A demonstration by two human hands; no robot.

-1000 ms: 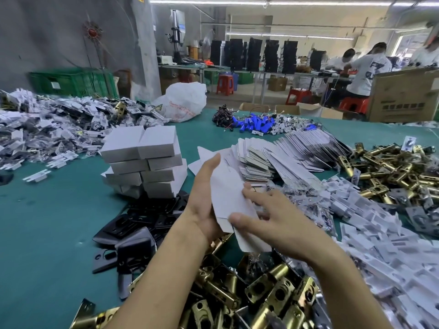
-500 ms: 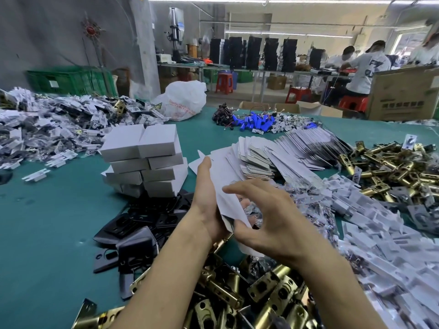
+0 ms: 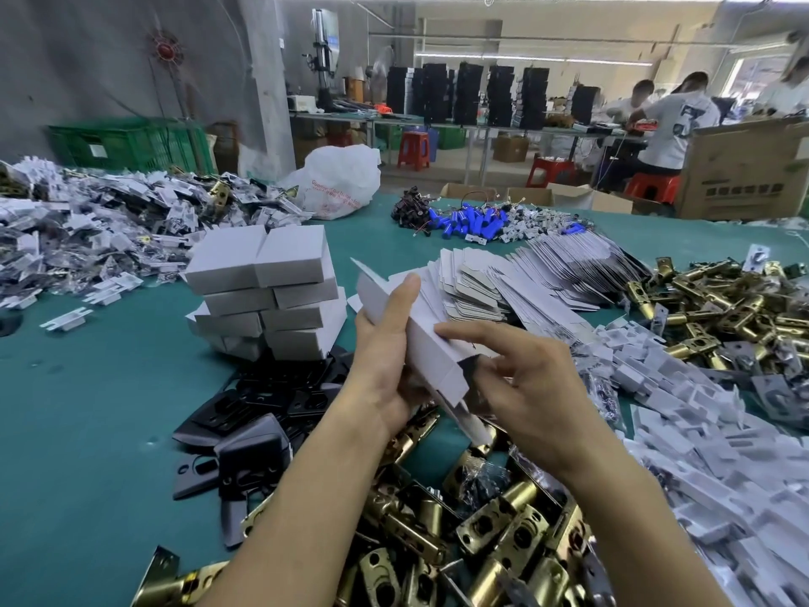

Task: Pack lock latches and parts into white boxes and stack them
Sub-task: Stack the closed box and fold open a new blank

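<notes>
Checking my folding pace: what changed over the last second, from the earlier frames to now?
The white box, a flat blank a second ago, has been squared up into a sleeve with its near end open. The right hand moved from lying over it to touching its side. The left hand kept its grip. The stack of white boxes and the brass latches stayed put.

Little here can be read. Behind the stack of white boxes (image 3: 267,291), the white plastic bag (image 3: 341,168) bears red print that seems to begin "Guang"; the rest is too small to make out. Far right of the stack, the cardboard carton (image 3: 744,168) carries a row of dark characters, illegible. Far left behind the stack, the white label (image 3: 98,150) on the green crate (image 3: 131,140) is blurred
</notes>
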